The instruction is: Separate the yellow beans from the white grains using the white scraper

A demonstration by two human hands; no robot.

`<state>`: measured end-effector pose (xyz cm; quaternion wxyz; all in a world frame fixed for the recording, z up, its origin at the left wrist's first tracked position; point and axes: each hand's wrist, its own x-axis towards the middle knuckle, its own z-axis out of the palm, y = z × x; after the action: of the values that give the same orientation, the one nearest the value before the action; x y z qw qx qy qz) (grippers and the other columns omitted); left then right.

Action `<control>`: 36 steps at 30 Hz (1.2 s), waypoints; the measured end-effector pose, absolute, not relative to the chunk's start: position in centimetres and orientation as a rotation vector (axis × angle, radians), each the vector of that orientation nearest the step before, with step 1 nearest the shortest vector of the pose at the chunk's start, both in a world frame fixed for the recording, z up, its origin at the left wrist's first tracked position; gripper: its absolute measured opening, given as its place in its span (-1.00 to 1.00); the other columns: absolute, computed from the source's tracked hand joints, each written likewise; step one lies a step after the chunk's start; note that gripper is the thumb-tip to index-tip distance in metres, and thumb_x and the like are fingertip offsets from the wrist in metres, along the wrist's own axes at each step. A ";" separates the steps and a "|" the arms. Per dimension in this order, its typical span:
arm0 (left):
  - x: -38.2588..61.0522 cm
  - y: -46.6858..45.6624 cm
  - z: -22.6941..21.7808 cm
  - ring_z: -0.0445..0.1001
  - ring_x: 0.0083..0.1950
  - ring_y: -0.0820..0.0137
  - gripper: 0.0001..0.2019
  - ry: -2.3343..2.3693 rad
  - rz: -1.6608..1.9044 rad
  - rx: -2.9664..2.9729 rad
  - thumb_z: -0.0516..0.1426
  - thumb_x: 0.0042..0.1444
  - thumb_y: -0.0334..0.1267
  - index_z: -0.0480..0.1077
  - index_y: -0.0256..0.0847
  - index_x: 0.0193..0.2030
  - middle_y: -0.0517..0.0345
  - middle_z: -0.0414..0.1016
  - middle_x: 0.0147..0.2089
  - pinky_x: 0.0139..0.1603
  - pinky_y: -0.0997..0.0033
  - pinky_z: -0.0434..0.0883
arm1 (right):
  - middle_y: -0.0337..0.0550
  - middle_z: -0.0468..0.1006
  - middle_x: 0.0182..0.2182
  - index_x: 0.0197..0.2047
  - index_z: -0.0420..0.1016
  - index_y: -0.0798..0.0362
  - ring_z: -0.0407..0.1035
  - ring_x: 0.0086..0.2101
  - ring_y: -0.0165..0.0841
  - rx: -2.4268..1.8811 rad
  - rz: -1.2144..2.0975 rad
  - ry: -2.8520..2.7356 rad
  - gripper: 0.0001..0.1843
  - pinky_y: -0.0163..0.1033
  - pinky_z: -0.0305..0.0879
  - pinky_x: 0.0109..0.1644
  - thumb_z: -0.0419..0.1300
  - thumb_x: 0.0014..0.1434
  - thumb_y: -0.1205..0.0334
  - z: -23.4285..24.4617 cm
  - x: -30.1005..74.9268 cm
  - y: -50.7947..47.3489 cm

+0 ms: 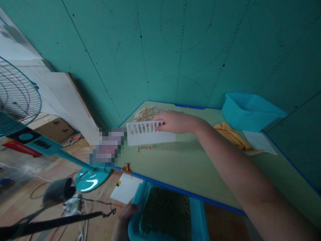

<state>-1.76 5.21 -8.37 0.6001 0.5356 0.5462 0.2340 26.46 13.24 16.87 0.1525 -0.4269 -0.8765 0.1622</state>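
My right hand [173,122] is wrapped round the right part of a white slotted plastic divider [150,136], which stands on its long edge over the table [190,164]. Behind the divider lies a heap of yellowish grains [147,114], and a thin line of loose grains [146,147] shows in front of it. Below the table's near edge, my left hand [126,216] grips the left rim of a turquoise tub [136,204]. Dark and yellowish grains [167,211] fill much of that tub. The left fingers are partly hidden.
A second turquoise tub [250,112] stands at the table's right back, near an orange cloth [232,137] and a white sheet [259,140]. A turquoise fan [37,142] and a dark bar [57,220] occupy the left side. Behind the table rises a green wall [163,60].
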 end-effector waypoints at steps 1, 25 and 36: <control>-1.8 5.1 -8.1 0.45 -0.18 -0.07 -0.63 1.268 0.535 1.236 0.15 -0.44 -0.21 0.51 -0.13 -0.35 0.11 0.58 -0.52 -0.11 0.04 0.37 | -0.14 0.50 -0.34 -0.25 0.42 0.12 0.28 -0.41 -0.45 -1.232 0.461 -2.504 -0.81 -0.40 0.02 -0.42 0.03 0.08 0.31 16.8 26.5 13.3; -2.7 4.8 -6.5 0.46 -0.14 -0.03 -0.66 1.243 0.584 1.161 0.15 -0.39 -0.15 0.51 -0.12 -0.37 0.13 0.61 -0.45 -0.03 0.10 0.35 | -0.18 0.49 -0.37 -0.28 0.41 0.14 0.29 -0.44 -0.46 -1.199 0.628 -2.552 -0.81 -0.39 0.03 -0.46 0.07 0.01 0.35 17.2 26.4 12.9; -2.8 4.0 -6.1 0.43 -0.08 -0.01 -0.64 1.233 0.656 1.111 0.12 -0.36 -0.07 0.51 -0.11 -0.35 0.16 0.62 -0.42 -0.03 0.15 0.35 | -0.17 0.52 -0.34 -0.24 0.44 0.13 0.33 -0.40 -0.43 -1.206 0.717 -2.553 -0.76 -0.39 0.08 -0.43 0.08 -0.02 0.37 17.0 26.4 12.9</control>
<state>-2.80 4.02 -6.15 0.6276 0.4847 0.5379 0.2862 26.37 12.93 16.98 0.1140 -0.4114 -0.8707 0.2444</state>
